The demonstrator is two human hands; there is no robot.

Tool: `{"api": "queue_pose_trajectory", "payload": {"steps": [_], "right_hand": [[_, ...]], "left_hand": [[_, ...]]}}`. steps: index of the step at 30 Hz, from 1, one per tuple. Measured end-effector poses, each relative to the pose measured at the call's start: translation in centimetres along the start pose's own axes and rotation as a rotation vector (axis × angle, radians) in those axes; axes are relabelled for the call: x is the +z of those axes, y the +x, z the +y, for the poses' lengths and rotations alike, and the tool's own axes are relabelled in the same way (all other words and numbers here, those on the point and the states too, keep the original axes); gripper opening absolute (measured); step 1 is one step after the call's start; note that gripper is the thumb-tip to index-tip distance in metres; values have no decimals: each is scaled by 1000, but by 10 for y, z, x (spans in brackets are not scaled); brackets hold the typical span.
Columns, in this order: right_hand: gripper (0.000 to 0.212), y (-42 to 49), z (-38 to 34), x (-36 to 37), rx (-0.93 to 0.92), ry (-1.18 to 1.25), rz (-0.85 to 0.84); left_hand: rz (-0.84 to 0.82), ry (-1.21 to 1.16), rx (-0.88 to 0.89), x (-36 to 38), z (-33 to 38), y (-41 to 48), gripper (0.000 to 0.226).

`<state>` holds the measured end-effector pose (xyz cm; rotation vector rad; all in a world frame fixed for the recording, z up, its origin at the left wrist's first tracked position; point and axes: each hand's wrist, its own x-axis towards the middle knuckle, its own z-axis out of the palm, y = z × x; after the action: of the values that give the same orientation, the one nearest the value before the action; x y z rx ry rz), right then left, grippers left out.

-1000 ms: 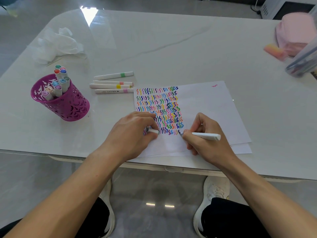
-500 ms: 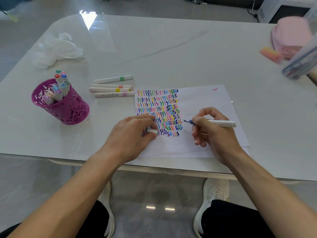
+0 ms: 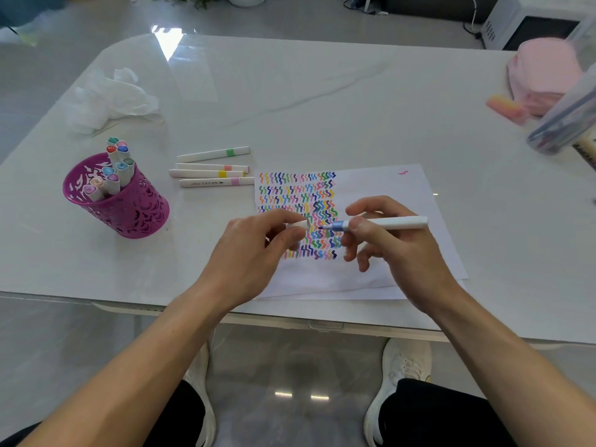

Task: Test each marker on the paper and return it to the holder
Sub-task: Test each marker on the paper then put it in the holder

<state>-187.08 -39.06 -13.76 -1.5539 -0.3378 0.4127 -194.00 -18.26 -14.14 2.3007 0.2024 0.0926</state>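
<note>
Why: our right hand (image 3: 396, 250) pinched the white blue-tipped marker (image 3: 380, 223) level, tip facing the white cap (image 3: 299, 225) pinched in our left hand (image 3: 254, 253), likely to close it | Where: mid-frame, between both hands, over the scribbled white paper (image 3: 387, 195) | Holder: purple cut-out cup (image 3: 129, 208), left of frame.

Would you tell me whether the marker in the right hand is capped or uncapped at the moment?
Uncapped: the marker shows its bare blue tip, pointing at the cap held in the left hand.
</note>
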Motion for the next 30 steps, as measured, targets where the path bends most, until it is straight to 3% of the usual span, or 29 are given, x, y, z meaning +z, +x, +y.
{"api": "queue_pose_trajectory", "payload": {"steps": [8, 16, 30], "right_hand": [[2, -3, -3, 1, -10, 27, -18], [13, -2, -1, 3, 1, -35, -32], [13, -2, 0, 5, 51, 31, -18]], "left_hand": [[-83, -61, -6, 1, 3, -1, 22], [-122, -40, 24, 3, 3, -2, 8], [-79, -76, 41, 5, 1, -6, 19]]}}
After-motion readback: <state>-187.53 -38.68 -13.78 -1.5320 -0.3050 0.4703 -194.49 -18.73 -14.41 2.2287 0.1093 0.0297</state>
